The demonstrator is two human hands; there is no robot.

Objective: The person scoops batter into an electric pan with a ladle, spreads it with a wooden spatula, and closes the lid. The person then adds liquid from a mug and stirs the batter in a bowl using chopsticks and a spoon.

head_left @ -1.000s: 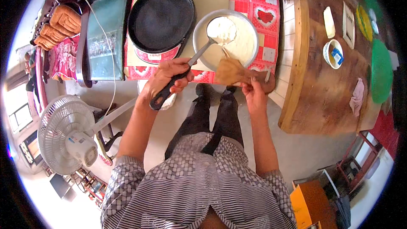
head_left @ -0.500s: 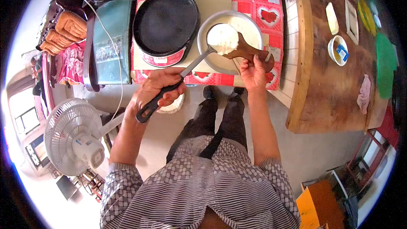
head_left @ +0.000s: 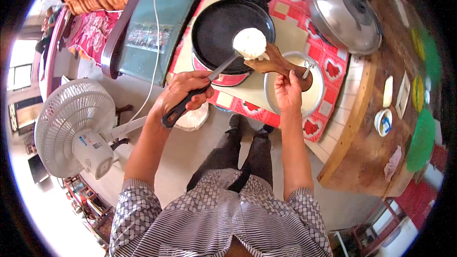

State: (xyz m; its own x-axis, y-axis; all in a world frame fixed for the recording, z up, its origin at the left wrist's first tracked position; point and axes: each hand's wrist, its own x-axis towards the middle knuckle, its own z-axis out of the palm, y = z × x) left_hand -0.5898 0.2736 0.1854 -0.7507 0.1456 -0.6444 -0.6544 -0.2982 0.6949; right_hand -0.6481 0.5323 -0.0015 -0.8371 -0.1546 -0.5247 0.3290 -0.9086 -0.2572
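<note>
My left hand (head_left: 186,93) is closed round the dark handle of a ladle (head_left: 223,68). White, thick batter (head_left: 251,43) fills the ladle's bowl, which is over the right part of a round black griddle (head_left: 216,33). A brown wooden spatula (head_left: 277,62) is pinched in my right hand (head_left: 288,96); its batter-smeared wide end meets the ladle's rim. Below the spatula stands a pale metal bowl (head_left: 320,99) with creamy batter in it. The griddle's surface is dark, with no batter visible on it.
A red patterned cloth (head_left: 333,70) covers the table. A large metal lid (head_left: 340,14) lies at the back right. The wooden table (head_left: 359,157) holds a small tub (head_left: 383,123). A white fan (head_left: 76,128) stands left; its cord (head_left: 157,43) hangs near the glass-topped table (head_left: 138,57).
The ladle of batter and the spatula have moved from above the bowl to over the griddle's right side. The whole view has turned, shifting the table's contents rightward.
</note>
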